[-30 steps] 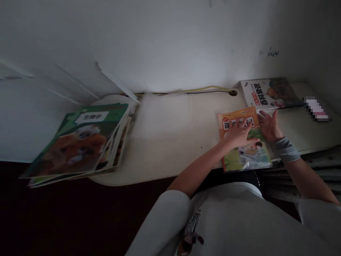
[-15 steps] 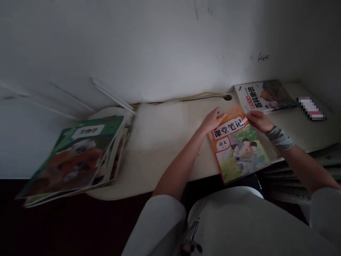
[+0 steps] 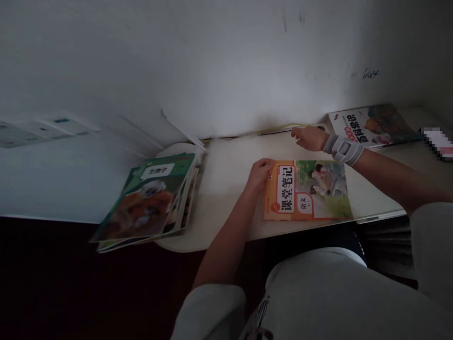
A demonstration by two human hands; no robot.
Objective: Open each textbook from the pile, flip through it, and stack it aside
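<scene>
An orange-bordered workbook (image 3: 306, 190) with pictured children on its cover lies turned sideways on the white desk. At its upper left corner, my left hand (image 3: 261, 172) holds the edge, thumb over the cover. My right hand (image 3: 309, 138), with a grey band on the wrist, is raised beyond the workbook's far edge and apart from it. Its fingers are loosely bent and slightly spread, with nothing seen in them.
Left on the desk, a stack of books with a green-covered book (image 3: 152, 196) on top overhangs the edge. Another book (image 3: 373, 125) lies at the back right, beside a blurred-out phone (image 3: 439, 142). A yellow cable (image 3: 286, 126) runs along the wall.
The workbook has been turned about a quarter turn anticlockwise. My right hand has let go and moved up and left, while my left hand has shifted down the left side onto its corner.
</scene>
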